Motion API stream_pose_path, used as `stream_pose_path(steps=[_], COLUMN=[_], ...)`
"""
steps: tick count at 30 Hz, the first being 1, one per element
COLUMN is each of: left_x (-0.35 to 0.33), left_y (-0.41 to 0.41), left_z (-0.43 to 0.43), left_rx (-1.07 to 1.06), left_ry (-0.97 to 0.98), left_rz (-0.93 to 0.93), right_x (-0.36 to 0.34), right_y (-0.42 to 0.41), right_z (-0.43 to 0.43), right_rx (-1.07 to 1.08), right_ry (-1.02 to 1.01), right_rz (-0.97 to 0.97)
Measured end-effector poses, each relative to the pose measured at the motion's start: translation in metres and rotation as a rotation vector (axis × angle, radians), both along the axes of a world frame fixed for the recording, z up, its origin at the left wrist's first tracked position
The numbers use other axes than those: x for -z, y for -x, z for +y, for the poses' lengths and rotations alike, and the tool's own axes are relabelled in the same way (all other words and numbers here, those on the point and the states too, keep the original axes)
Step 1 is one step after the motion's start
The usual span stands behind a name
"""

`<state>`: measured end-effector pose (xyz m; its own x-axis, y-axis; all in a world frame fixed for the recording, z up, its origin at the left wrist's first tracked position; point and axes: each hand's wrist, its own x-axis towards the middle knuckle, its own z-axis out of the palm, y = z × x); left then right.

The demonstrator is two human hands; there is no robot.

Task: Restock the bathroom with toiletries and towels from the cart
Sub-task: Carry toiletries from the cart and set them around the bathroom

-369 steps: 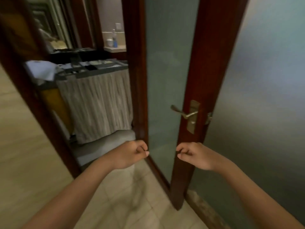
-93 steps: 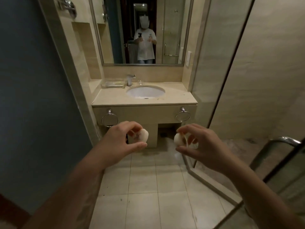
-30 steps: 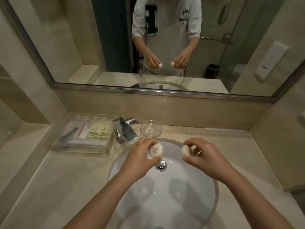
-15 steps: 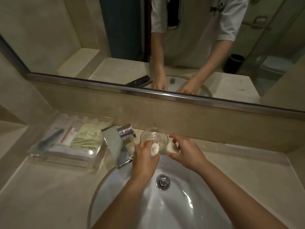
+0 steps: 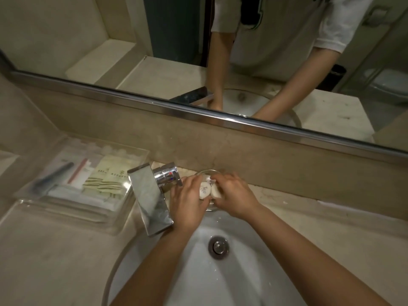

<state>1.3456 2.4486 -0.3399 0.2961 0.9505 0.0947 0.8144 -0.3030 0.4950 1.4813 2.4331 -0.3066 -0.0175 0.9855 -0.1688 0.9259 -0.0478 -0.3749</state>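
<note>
Left hand (image 5: pixel 187 204) pinched round soap (image 5: pixel 204 189); label print too small to read. Right hand (image 5: pixel 234 195) pinched second soap (image 5: pixel 216 192), half hidden by fingers. 2 soaps touched, low in glass dish (image 5: pixel 208 172) behind basin (image 5: pixel 198 283), beside faucet (image 5: pixel 152 195). Dish mostly covered; whether soaps rested on it, unclear.

White sink basin (image 5: pixel 220 283) near centre, chrome drain (image 5: pixel 218 244) in bottom. Chrome faucet (image 5: pixel 150 195) at basin's far left edge, flat spout angled toward the near side, over the basin rim. Beige stone counter (image 5: pixel 55 250) around basin. Clear tray (image 5: pixel 72 214) on counter left of faucet, packets and pen-like items inside. Beige backsplash (image 5: pixel 287 164) behind. Mirror (image 5: pixel 154 40) above, chrome strip (image 5: pixel 132 97) along lower edge. In reflection, far right: black bin (image 5: pixel 335 76), white toilet (image 5: pixel 388 87).
</note>
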Motion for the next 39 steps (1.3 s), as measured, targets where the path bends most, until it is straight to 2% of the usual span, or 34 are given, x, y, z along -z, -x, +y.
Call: stream_pose_path(steps=[9, 11, 14, 16, 18, 21, 24, 29, 39], left_x=[0.007, 0.009, 0.011, 0.012, 0.013, 0.013, 0.012, 0.013, 0.005], left_y=[0.001, 0.001, 0.002, 0.003, 0.003, 0.003, 0.004, 0.005, 0.003], left_z=[0.003, 0.003, 0.003, 0.003, 0.003, 0.003, 0.004, 0.003, -0.001], left_rx=[-0.007, -0.016, -0.022, -0.024, -0.026, -0.029, -0.026, -0.018, -0.006], left_ry=[-0.046, -0.065, -0.099, -0.104, -0.105, -0.098, -0.090, -0.072, -0.049], left_rz=[0.003, 0.008, 0.015, 0.011, 0.009, 0.009, 0.001, -0.019, 0.002], right_x=[-0.003, -0.004, -0.003, -0.001, 0.003, 0.009, 0.006, 0.001, -0.005], right_y=[0.009, 0.007, 0.001, -0.002, -0.005, -0.008, -0.006, -0.005, 0.006], right_z=[0.008, 0.006, -0.001, -0.008, -0.013, -0.019, -0.019, -0.011, -0.020], right_rx=[-0.038, -0.007, 0.131, 0.172, 0.146, 0.091, 0.111, 0.120, 0.243], right_ry=[0.008, -0.039, -0.120, -0.122, -0.116, -0.156, -0.186, -0.080, -0.096], right_rz=[-0.192, -0.079, 0.237, 0.332, 0.279, 0.035, -0.086, -0.168, -0.161])
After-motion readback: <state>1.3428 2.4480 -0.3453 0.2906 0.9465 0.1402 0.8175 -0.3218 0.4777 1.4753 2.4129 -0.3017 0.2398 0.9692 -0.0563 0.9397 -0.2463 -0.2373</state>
